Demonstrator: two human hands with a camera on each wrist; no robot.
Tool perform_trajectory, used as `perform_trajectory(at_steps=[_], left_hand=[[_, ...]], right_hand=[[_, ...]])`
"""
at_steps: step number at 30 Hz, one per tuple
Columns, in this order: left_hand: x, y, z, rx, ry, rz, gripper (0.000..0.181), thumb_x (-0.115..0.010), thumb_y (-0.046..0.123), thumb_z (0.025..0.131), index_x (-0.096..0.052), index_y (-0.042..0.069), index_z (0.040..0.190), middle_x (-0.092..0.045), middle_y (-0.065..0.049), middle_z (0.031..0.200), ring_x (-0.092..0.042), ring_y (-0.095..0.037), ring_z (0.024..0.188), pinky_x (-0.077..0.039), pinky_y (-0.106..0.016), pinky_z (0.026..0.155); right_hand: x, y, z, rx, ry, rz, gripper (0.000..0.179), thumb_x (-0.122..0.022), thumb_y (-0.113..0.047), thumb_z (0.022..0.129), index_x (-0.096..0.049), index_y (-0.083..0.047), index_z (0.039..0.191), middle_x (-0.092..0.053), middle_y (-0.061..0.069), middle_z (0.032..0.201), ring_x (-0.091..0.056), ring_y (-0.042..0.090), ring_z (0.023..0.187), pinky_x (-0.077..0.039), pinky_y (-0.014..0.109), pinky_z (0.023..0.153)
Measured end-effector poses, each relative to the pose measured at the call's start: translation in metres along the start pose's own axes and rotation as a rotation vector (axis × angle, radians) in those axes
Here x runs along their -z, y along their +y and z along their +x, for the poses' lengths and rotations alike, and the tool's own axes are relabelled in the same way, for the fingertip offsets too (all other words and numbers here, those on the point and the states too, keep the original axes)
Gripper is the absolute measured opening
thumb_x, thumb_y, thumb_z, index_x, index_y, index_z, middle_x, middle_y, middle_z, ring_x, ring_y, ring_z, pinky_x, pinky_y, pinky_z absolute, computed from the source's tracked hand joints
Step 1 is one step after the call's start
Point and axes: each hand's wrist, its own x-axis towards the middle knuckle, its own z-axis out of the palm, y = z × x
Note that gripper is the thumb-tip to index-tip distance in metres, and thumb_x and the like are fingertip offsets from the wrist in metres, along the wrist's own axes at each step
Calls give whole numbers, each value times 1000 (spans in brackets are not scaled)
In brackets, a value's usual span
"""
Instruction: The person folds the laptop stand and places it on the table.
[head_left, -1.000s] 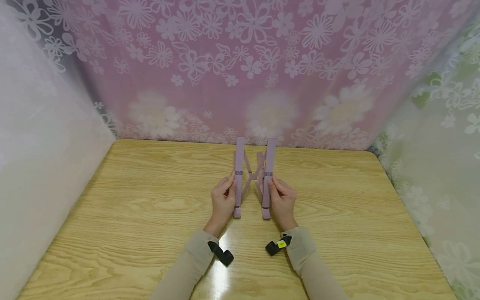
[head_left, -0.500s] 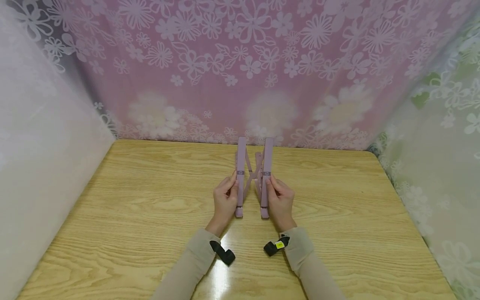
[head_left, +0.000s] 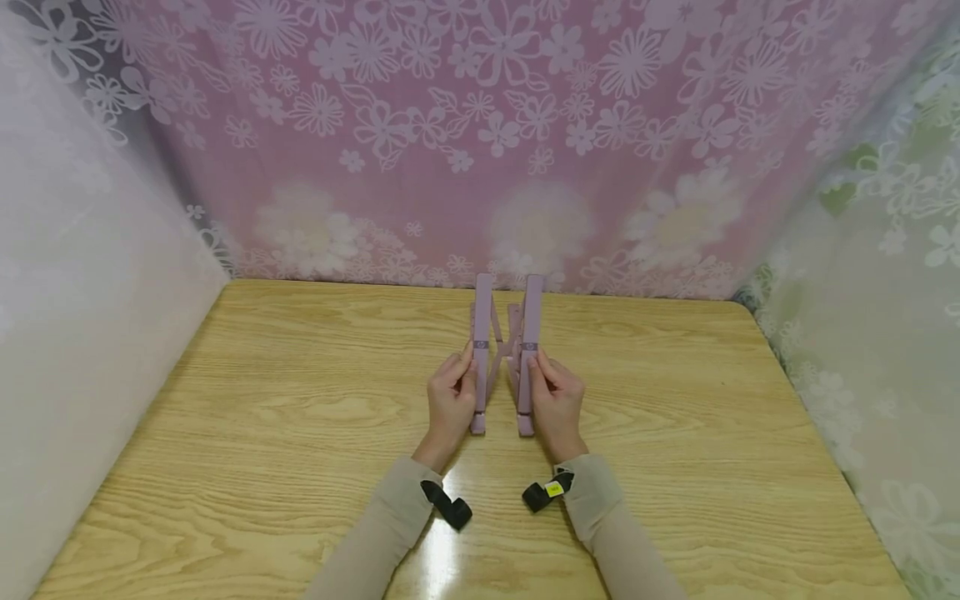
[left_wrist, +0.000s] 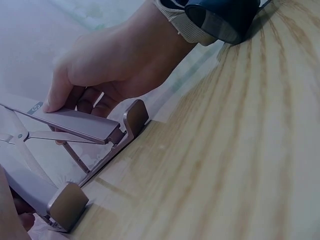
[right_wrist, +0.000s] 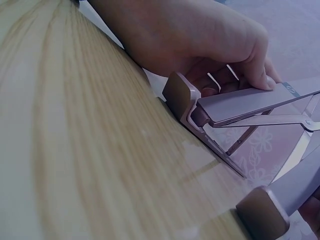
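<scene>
A pinkish-purple folding laptop stand (head_left: pixel 482 317) stands on the table, its two long arms nearly parallel and joined by a crossed X-shaped brace (head_left: pixel 505 348). My left hand (head_left: pixel 452 398) grips the left arm, thumb on its top face and fingers beneath. On the other side my right hand (head_left: pixel 557 400) pinches the right arm the same way. In the left wrist view the thumb of the left hand (left_wrist: pixel 110 65) lies near a small dark logo. Upturned front lips (right_wrist: pixel 181 97) show at the arms' near ends in the right wrist view, close over the wood.
The wood-grain table (head_left: pixel 300 467) spreads around the stand. A pink floral curtain (head_left: pixel 420 167) hangs behind its far edge, with pale cloth (head_left: pixel 90 292) at the left and a floral one (head_left: pixel 877 333) at the right. Black wrist cameras (head_left: pixel 452 510) sit at both cuffs.
The stand's two arms have drawn closer together, and the crossed brace has narrowed. My right hand has moved left with its arm; my left hand has shifted slightly right.
</scene>
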Motion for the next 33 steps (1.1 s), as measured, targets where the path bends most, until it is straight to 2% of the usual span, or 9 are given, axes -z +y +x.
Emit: perform_trajectory(at_steps=[9, 16, 24, 29, 33], left_hand=[[-1, 0, 0, 5, -8, -7, 32, -58, -21, 87, -59, -19, 120, -57, -23, 71, -39, -11, 56, -33, -17, 49], [-1, -1, 1, 19, -17, -22, 32, -58, -19, 88, -59, -19, 120, -58, -24, 73, -41, -9, 58, -35, -17, 50], [-4, 1, 2, -18, -5, -18, 32, -58, -22, 86, -59, -19, 119, -55, -22, 69, -39, -14, 57, -32, -18, 50], [-6, 0, 2, -22, 1, -15, 32, -59, -22, 86, -60, -19, 117, -54, -22, 67, -40, -17, 55, -32, -18, 49], [-7, 0, 3, -40, 7, -4, 33, -59, -24, 84, -60, -20, 117, -54, -22, 67, -41, -21, 55, -32, -18, 49]], right_hand=[[-4, -1, 1, 11, 10, 8, 26, -61, 22, 85, -62, 20, 111, -63, 27, 69, -39, 9, 52, -33, 17, 47], [-7, -4, 1, 5, 11, -5, 26, -62, 21, 85, -62, 19, 111, -69, 30, 87, -48, 16, 56, -39, 16, 51], [-10, -3, 0, -3, 2, -24, 27, -62, 18, 86, -62, 18, 113, -69, 30, 90, -46, 10, 55, -37, 17, 50], [-11, -5, 0, -23, -5, -23, 27, -62, 17, 87, -62, 17, 115, -69, 29, 95, -52, 13, 59, -40, 15, 52], [-14, -7, 1, -22, -10, -23, 28, -62, 18, 87, -61, 18, 115, -68, 30, 100, -63, 24, 70, -46, 14, 59]])
